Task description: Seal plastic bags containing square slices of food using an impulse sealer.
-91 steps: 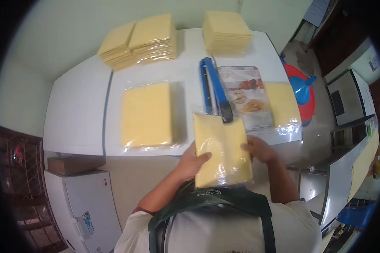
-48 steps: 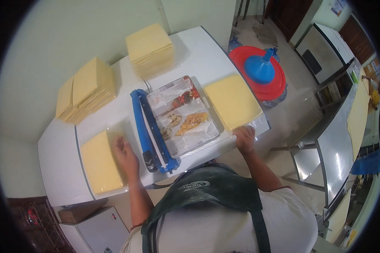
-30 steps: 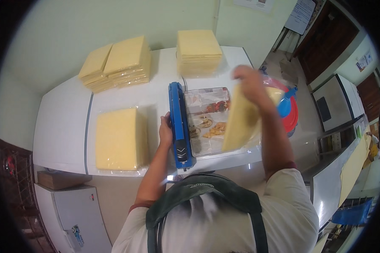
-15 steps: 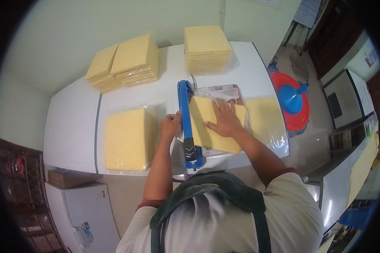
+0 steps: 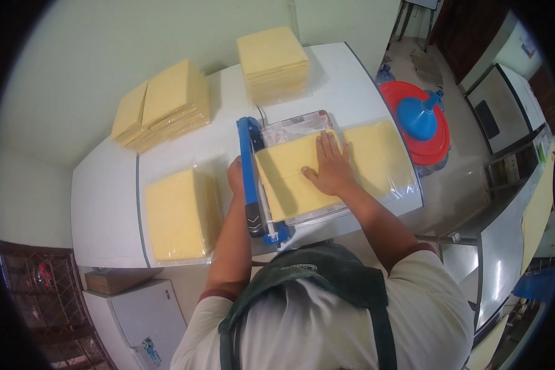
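My right hand (image 5: 334, 171) lies flat, fingers stretched, on a pack of yellow sheets (image 5: 290, 194) that rests beside a blue bar sealer (image 5: 248, 163) with a black handle. The sealer's arm stands lifted from its base, and the pack's left edge reaches up to it. My left hand (image 5: 235, 177) is on the sealer's left side, curled. Its fingertips are hidden behind the arm, so what they hold cannot be made out. Another yellow pack (image 5: 376, 154) in clear plastic lies just right of my right hand.
Stacks of yellow packs stand at the table's front left (image 5: 176, 216), back left (image 5: 172, 92) and back middle (image 5: 274, 58). A flat, printed tray-like sheet (image 5: 299, 126) lies under the worked pack. Beyond the table's right edge is a red lid (image 5: 441, 142) with a blue funnel (image 5: 418, 117).
The view has shifted. The sealer's arm now stands farther from its base. The pack under my right hand has turned slightly, and my left hand is more hidden behind the arm.
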### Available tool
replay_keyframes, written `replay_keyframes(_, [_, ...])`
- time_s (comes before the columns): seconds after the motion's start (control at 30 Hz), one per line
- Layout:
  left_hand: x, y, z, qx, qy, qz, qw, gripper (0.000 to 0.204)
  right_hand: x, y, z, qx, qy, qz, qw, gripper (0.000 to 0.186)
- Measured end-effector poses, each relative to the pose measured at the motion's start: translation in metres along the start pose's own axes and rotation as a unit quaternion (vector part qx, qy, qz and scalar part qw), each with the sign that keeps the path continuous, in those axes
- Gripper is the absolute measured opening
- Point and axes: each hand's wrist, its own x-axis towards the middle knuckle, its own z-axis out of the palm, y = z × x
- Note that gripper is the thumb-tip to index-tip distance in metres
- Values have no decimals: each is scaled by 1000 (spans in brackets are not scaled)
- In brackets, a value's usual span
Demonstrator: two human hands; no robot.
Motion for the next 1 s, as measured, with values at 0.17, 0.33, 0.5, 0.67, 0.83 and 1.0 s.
replay_keyframes(0.17, [11,-21,-5,13,-5,27,1000,40,2,-11,-7,-6,-17,10,1000,93])
replay_keyframes(0.33, [9,-14,-8,-6,-18,19,1000,38,-1,-10,-8,1,-10,16,1000,93])
replay_keyframes(0.5, [45,-20,-109,-68,147,3,987,45,6,-33,-28,-7,-56,-10,998,93])
replay_keyframes(0.67, [-87,218,-133,-235,-50,183,953,55,-15,8,-5,-24,-20,68,997,91])
replay_keyframes(0.83, [-117,140,35,125,-212,288,926,69,-13,-8,0,-87,-9,7,996,95])
replay_keyframes(1.0, [-74,83,28,217,-110,233,942,73,-12,-4,-5,-29,-36,46,998,98])
